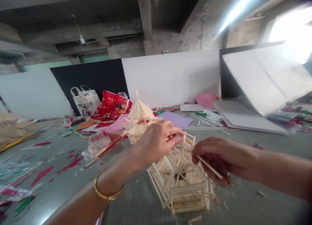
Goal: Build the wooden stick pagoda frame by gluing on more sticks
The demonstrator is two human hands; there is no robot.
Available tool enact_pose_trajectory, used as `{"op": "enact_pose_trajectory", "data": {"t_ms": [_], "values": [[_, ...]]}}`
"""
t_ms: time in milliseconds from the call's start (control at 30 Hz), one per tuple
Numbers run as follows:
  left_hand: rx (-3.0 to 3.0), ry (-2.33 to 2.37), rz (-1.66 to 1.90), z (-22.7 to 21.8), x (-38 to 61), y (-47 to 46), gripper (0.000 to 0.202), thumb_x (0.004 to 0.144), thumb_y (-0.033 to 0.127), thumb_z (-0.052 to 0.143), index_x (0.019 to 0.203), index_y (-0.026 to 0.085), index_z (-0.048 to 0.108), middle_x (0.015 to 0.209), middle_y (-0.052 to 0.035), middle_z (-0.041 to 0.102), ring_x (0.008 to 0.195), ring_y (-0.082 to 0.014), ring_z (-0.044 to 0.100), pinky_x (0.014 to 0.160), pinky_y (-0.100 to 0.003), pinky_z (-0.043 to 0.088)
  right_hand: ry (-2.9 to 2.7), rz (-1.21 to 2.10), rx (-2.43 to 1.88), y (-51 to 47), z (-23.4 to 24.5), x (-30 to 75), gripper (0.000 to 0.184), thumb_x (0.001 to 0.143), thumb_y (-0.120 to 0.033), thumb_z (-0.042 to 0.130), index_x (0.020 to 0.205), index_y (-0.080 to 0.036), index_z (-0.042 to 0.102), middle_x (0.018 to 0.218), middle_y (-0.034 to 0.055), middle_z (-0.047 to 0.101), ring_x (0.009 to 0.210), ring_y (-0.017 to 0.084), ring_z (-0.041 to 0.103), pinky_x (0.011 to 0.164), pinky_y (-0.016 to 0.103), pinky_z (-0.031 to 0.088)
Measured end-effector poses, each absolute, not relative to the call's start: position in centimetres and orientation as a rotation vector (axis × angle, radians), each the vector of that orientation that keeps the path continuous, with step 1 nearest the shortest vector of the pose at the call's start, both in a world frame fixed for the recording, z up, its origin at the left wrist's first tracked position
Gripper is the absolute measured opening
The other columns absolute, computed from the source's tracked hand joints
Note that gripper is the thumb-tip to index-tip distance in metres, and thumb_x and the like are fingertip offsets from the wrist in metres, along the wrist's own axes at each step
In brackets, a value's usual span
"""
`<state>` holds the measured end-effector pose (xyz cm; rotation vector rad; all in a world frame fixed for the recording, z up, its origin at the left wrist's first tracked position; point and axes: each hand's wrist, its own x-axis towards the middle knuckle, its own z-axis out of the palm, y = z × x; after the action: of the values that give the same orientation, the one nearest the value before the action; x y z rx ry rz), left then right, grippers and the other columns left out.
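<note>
An openwork model of thin wooden sticks [187, 187], many-sided with railing-like sides, stands on the grey surface in front of me. My left hand [158, 137] reaches over its far side, with thumb and fingertips closed at a far corner of the railing. Between the fingers of my right hand [219, 156], at the model's right side, is a thin wooden stick [210, 167] that slants down to the right. The inner end of that stick is hidden by my fingers. Behind my left hand stands a second stick model with a pointed roof [138, 111], partly covered by the hand.
A red bag [110, 106] and a white bag [85, 101] lean against the panels. Clear plastic packaging [97, 142], red scraps [42, 175] and purple paper [174, 118] lie about. White boards [246, 116] are stacked at the right; a short stick piece [194, 219] lies in front.
</note>
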<state>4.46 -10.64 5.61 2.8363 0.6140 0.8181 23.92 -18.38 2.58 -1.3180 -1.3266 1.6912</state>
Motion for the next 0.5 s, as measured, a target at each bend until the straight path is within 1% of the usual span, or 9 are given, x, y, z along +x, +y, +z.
{"op": "enact_pose_trajectory", "data": {"t_ms": [133, 233, 333, 500], "values": [[2.782, 0.708, 0.891, 6.3, 2.7, -10.6, 0.020, 0.085, 0.029, 0.055, 0.098, 0.023, 0.069, 0.087, -0.0016, 0.065, 0.072, -0.0106, 0.057, 0.069, -0.025, 0.044, -1.330, 1.682, -1.343, -18.5, 2.6, 23.8, 0.027, 0.085, -0.032, 0.047, 0.073, -0.011, 0.060, 0.050, 0.0046, 0.059, 0.035, 0.010, 0.051, 0.030, 0.013, 0.034], [2.750, 0.773, 0.923, 6.6, 0.9, -10.5, 0.019, 0.085, 0.029, 0.056, 0.098, 0.024, 0.069, 0.090, -0.0010, 0.066, 0.076, -0.0106, 0.058, 0.070, -0.024, 0.045, -1.319, 1.684, -1.338, -18.5, 2.6, 23.7, 0.028, 0.084, -0.035, 0.049, 0.072, -0.012, 0.059, 0.051, 0.0041, 0.059, 0.035, 0.009, 0.051, 0.031, 0.013, 0.033], [2.735, 0.833, 0.945, 6.4, -1.2, -10.3, 0.019, 0.084, 0.030, 0.056, 0.097, 0.025, 0.068, 0.089, -0.0005, 0.066, 0.078, -0.0114, 0.059, 0.070, -0.024, 0.046, -1.302, 1.697, -1.321, -18.5, 2.5, 23.7, 0.028, 0.082, -0.038, 0.051, 0.073, -0.012, 0.059, 0.050, 0.0032, 0.058, 0.035, 0.010, 0.050, 0.031, 0.013, 0.034], [2.671, 0.947, 0.919, 5.4, -4.2, -10.1, 0.018, 0.083, 0.033, 0.056, 0.097, 0.028, 0.068, 0.092, -0.0007, 0.067, 0.081, -0.0135, 0.061, 0.071, -0.026, 0.049, -1.244, 1.714, -1.294, -18.6, 2.3, 23.6, 0.024, 0.082, -0.033, 0.050, 0.073, -0.013, 0.059, 0.051, 0.0033, 0.059, 0.035, 0.010, 0.051, 0.031, 0.013, 0.034]]}}
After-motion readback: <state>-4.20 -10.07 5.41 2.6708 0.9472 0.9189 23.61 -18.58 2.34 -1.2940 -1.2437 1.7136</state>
